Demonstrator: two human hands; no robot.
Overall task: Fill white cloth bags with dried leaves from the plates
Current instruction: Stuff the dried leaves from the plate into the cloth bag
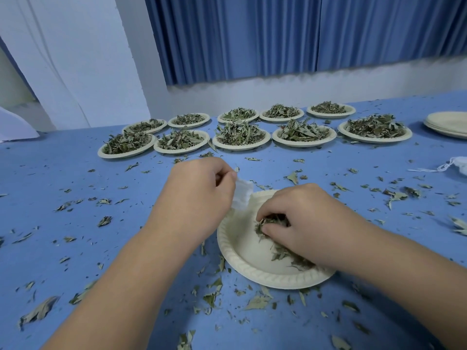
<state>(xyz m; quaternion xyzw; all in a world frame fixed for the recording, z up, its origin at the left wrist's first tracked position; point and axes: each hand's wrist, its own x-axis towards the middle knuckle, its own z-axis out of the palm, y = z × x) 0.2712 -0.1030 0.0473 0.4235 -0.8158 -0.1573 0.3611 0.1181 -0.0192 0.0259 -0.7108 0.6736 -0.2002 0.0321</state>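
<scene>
While the right hand (300,218) has its fingers (270,208) curled round a clump of dried leaves (280,248) on the near plate (252,274), lower centre of the frame, the left hand (199,195) pinches a small white cloth bag (242,195) between thumb and fingertips just above the plate's far rim. Whether the bag's mouth stands open cannot be told from this view.

Risks noted:

1. Spillage at transfer. The bag is small and held by one hand only, so its mouth may sag shut as the clump arrives. The clump looks wider than the bag. Loose leaves (257,303) litter the blue worktop (75,173) around the plate, which suggests that loss is likely.
2. Crumbling. The leaves look brittle, and a tight squeeze would probably break them to dust.
3. Plate shift. The plate looks light and nearly empty, so a hand dragging across it could slide or tip it.
4. Bag slip. The pinch takes only one edge, and pushing leaves in could pull the cloth free.

Ten full plates (241,137) in the upper middle of the frame await filling into bags. A stack of empty plates (447,123) sits at upper right, and another bag with string (457,165) lies at the right edge.
</scene>
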